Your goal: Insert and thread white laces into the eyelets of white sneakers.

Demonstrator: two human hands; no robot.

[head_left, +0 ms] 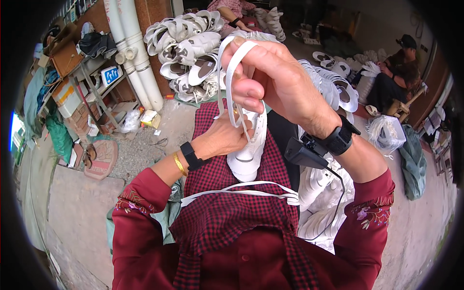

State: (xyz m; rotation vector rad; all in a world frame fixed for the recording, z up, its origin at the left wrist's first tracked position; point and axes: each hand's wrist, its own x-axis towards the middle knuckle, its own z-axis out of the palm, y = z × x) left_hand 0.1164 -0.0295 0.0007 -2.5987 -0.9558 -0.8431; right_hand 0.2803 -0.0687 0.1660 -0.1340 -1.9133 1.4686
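The work on the shoe seems to be somewhere in the middle, and I judge this only from how the lace lies now. The shoe is white and rests on the checked apron, over the lap of the person, with its rounded end toward the body. The right hand is raised above the shoe and holds the lace between bent fingers, so that a tall white loop hangs down from it to the left hand. The left hand is low at the upper part of the shoe, with its fingers curled against it near the lower end of the loop; whether it grips the shoe, the lace or both, I cannot tell. What appears done is that the lace is already at the shoe; how many holes it passes through is not possible to count, because the left hand covers this part. What appears left is the slack: the loop stands high above the shoe and does not lie flat on it, and no finished knot can be seen. Some white strips lie across the apron, apart from both hands; perhaps they are more laces, not yet used. Behind, near the pipes, there is a large pile of white shoes, but from here I cannot tell which of them are finished.
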